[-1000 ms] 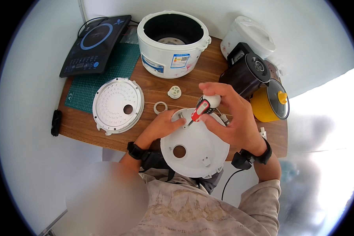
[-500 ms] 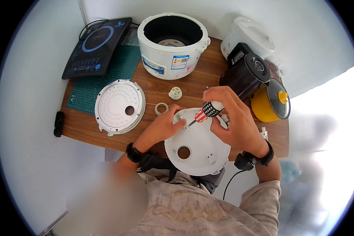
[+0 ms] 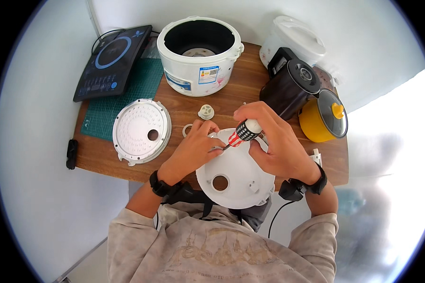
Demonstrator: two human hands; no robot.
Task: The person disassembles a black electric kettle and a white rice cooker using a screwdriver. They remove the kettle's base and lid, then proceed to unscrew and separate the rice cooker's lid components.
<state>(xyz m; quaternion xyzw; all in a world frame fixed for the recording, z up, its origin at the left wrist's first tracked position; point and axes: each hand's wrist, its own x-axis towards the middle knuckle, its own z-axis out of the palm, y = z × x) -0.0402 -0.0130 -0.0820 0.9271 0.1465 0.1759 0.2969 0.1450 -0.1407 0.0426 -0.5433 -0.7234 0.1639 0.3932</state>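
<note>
A round white plastic lid (image 3: 238,181) with a hole through it leans at the table's front edge, close to my body. My right hand (image 3: 281,146) grips a screwdriver (image 3: 243,133) with a stars-and-stripes handle. Its shaft slants down to the left, its tip near the lid's upper left part. My left hand (image 3: 196,146) is closed there, thumb and forefinger drawn together at the tip; what they hold, if anything, is too small to make out. Just beyond that hand lies a white ring (image 3: 187,129), partly covered. A small round cream-coloured cap (image 3: 206,112) sits farther back.
A silver perforated disc (image 3: 139,127) lies left, partly on a green cutting mat (image 3: 99,113). An induction cooker (image 3: 111,63) rests behind it. An open rice cooker body (image 3: 198,70) stands at the back. On the right are a dark kettle (image 3: 288,89), a yellow pot (image 3: 316,125) and a white appliance (image 3: 300,37).
My left hand has shifted from the lid's edge to the screwdriver tip, its fingers drawing together. The screwdriver leans over more. The whole view has shifted slightly.
</note>
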